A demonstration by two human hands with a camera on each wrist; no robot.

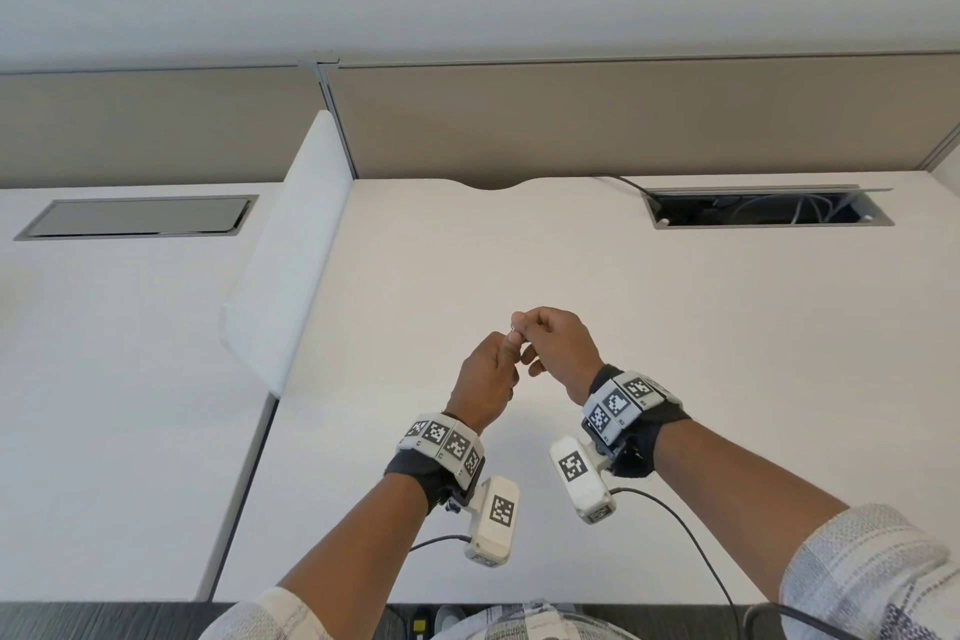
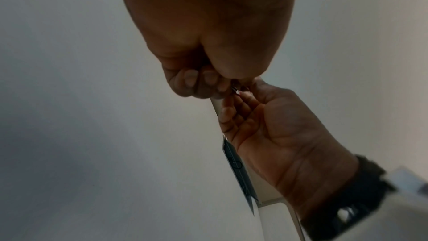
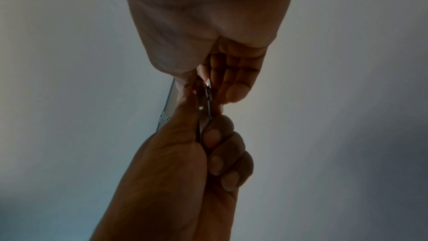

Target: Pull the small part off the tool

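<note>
While working above the wide white worktop (image 1: 467, 250), treat the middle stretch as the place to move: broad room ahead and to both sides of the hands.

Mind the tall white divider panel (image 1: 291, 244) standing well off to the left. Mind also the tan fabric partition (image 1: 623, 120) along the back edge and the open grey cable hatch (image 1: 769, 209) with loose wires at the far right. Well apart from all three, judging by the head view.

Watch the near edge too, close under the forearms: a likely way to the floor for anything dropped.

Note the left hand (image 1: 485, 377) and the right hand (image 1: 558, 343) raised off the surface and joined at the fingertips. Each is pinching one end of a small thin silvery metal piece (image 1: 515, 329), too small to name with certainty, perhaps a wire clip.

Pinch close to the ends with thumb and forefinger, with the other fingers loosely curled as in the wrist views. Turn or pull gently rather than yank; probably springy and quick to slip. Work low over the centre, away from the hatch.
</note>
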